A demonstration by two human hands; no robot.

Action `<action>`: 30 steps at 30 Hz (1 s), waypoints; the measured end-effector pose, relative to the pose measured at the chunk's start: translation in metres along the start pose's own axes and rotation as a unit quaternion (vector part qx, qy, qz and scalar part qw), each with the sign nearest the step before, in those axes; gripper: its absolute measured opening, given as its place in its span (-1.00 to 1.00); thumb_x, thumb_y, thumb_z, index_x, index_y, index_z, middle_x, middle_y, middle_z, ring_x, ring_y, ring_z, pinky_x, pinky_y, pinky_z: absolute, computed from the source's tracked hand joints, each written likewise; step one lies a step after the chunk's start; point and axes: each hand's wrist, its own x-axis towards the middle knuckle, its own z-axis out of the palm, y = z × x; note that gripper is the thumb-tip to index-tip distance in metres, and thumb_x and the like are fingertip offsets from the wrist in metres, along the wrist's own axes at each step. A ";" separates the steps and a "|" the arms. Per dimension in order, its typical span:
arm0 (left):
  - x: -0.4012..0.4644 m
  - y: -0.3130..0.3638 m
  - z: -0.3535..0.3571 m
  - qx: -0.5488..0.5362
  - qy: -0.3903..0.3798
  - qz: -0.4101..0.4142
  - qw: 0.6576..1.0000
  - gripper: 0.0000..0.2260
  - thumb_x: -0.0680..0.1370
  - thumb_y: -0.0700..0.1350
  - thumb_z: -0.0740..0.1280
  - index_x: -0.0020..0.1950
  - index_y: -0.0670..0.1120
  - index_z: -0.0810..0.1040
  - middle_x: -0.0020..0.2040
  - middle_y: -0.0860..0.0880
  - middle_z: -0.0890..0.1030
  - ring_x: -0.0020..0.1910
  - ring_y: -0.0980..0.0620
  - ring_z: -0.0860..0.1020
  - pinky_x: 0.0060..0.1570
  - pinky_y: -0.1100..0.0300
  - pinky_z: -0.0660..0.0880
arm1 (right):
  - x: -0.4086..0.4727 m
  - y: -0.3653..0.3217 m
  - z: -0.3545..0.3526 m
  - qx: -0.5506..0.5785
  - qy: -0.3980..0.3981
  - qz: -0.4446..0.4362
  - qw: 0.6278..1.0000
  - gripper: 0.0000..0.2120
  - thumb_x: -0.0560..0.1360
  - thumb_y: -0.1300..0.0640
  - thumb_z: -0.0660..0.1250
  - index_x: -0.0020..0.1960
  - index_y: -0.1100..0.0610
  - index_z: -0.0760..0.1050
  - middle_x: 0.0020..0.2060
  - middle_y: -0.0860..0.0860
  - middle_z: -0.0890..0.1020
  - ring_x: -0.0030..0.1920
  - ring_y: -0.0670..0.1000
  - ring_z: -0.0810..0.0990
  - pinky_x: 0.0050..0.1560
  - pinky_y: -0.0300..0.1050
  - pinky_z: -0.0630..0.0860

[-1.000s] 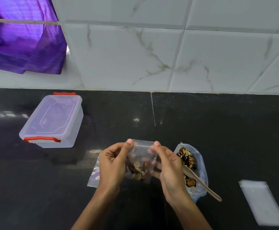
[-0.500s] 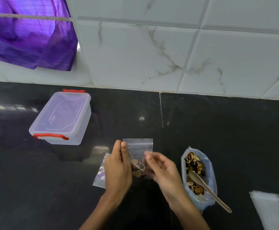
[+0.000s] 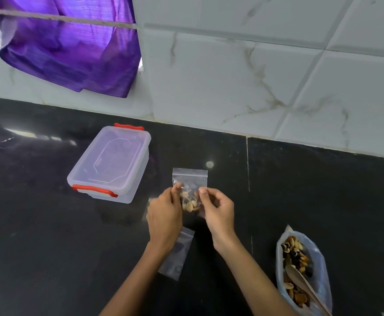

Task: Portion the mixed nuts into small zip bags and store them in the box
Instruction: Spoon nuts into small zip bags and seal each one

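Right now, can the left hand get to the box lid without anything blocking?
Probably yes, but not freely: the left hand is pinching the filled zip bag. The closed box sits up-left with bare counter between.

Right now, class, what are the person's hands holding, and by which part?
Both hands hold the small zip bag of nuts: left hand pinches its left edge, right hand its right edge.

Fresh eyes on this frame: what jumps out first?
Centre frame, the left hand and right hand pinch a small zip bag holding a few nuts, upright above the black counter. Left of it sits the clear box with red clips, lid on. At lower right, an open bag of mixed nuts with a wooden spoon in it; a purple cloth hangs top left.
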 end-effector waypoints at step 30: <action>0.038 -0.034 0.004 -0.022 -0.018 -0.130 0.991 -0.84 0.62 -0.02 0.22 -0.04 -0.08 0.49 -0.15 0.02 0.59 -0.15 0.03 0.56 -0.14 0.08 0.49 | 0.009 0.025 0.000 -0.417 -0.144 -0.092 0.893 -0.90 0.49 0.05 0.37 0.00 -0.02 0.56 -0.15 -0.19 0.55 -0.22 -0.29 0.49 -0.23 -0.48 0.38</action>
